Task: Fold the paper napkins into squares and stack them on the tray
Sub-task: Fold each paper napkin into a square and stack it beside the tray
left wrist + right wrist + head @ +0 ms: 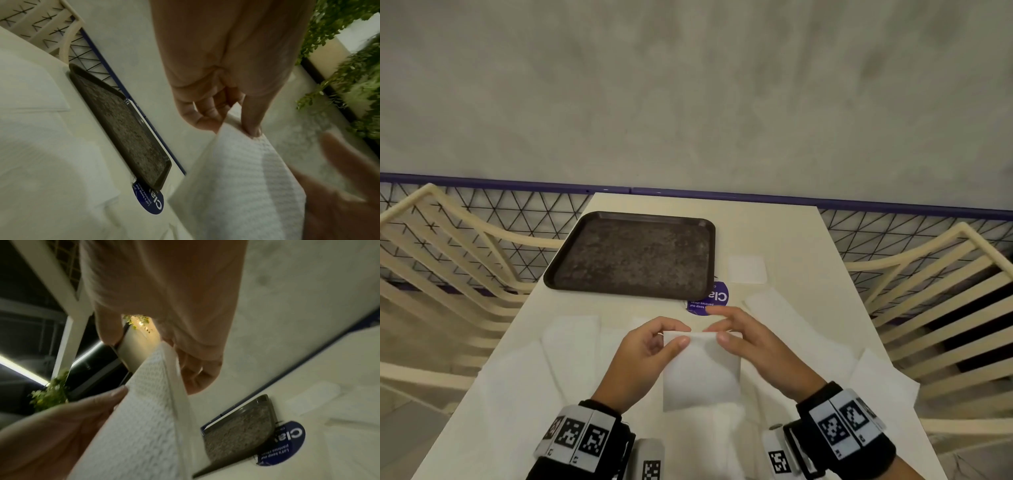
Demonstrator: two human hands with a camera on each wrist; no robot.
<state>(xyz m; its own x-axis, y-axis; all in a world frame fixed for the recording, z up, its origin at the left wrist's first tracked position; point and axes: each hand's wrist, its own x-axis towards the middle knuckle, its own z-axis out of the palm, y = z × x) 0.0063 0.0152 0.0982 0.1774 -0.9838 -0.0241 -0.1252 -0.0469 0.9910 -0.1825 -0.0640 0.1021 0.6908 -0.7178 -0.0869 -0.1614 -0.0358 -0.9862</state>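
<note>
White textured folded napkin (702, 371), top edge pinched in both hands (647, 356) (753, 346).

Folded white napkin (702, 370), embossed texture, raised above the tabletop (787, 233) with its upper edge pinched between left hand (643, 356) and right hand (753, 346); dark speckled tray (633, 255), rounded corners, lying flat farther back; small folded square (747, 270) just right of the tray. Unfolded napkins (571, 339) spread flat on the near tabletop.
</note>
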